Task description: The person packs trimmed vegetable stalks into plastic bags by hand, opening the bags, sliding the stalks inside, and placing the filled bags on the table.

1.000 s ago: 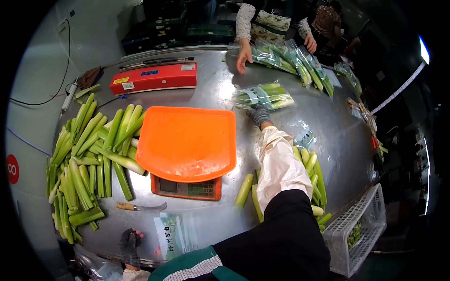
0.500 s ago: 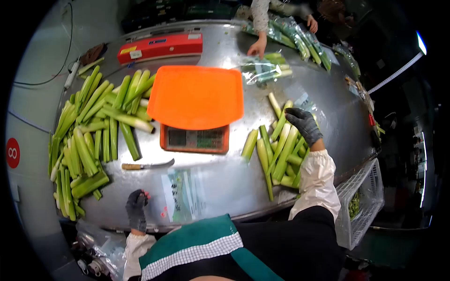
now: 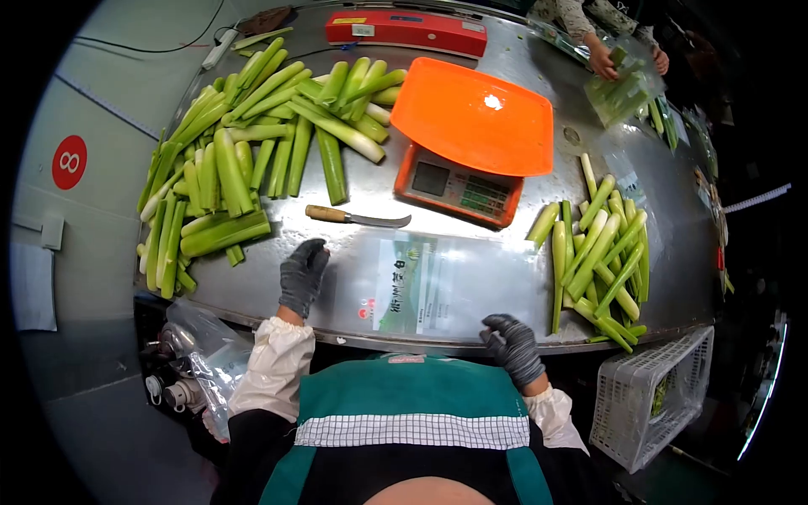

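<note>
My left hand (image 3: pixel 303 276), in a dark grey glove, is over the metal table left of a printed plastic bag (image 3: pixel 412 286), its fingers curled together; whether they hold anything is hidden. At the table's front edge, by the bag's lower right, my gloved right hand (image 3: pixel 512 347) has bent fingers, somewhat apart, with nothing seen between them. A curved knife (image 3: pixel 358 217) with a wooden handle lies behind the bag. Farther back stands an orange scale (image 3: pixel 459 185) with an empty orange tray (image 3: pixel 475 118). Green stalks (image 3: pixel 231 168) are heaped at the left, others (image 3: pixel 606 252) at the right.
A red sealing machine (image 3: pixel 408 32) is at the back edge. At the back right, a co-worker's hands (image 3: pixel 603 63) hold a filled bag (image 3: pixel 624 88). A white plastic crate (image 3: pixel 648 400) stands below the table's right front. Clear plastic (image 3: pixel 206 353) hangs at the lower left.
My right hand has come back from the filled bag, past the right stalks, to the front edge. My left hand has moved a little inward. The co-worker has lifted the filled bag. The view has shifted.
</note>
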Motion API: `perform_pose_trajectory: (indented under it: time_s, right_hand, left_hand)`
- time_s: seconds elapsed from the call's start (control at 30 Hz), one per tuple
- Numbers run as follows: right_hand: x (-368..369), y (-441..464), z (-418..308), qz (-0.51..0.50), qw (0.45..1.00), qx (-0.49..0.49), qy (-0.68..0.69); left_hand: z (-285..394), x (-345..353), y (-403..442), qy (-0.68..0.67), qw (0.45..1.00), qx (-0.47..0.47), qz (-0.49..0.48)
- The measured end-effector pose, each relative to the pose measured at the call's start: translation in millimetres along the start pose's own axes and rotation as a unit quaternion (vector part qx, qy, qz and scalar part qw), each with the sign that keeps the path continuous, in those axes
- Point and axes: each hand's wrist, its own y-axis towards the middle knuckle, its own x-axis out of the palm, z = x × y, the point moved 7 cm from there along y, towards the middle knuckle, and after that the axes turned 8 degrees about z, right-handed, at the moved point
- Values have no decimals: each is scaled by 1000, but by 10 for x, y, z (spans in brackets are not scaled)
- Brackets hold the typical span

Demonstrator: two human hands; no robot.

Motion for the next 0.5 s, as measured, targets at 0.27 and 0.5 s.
perform_pose_trajectory:
  time_s: [0.27,0.5]
  right_hand:
    - [372,-118,56,40,985,-3,-168]
    - [723,200,-88,-25,948,19,-317]
  left_hand:
    - [-703,136,233,238,958,-32,-155]
    - [534,765,-672,429,814,249,-303]
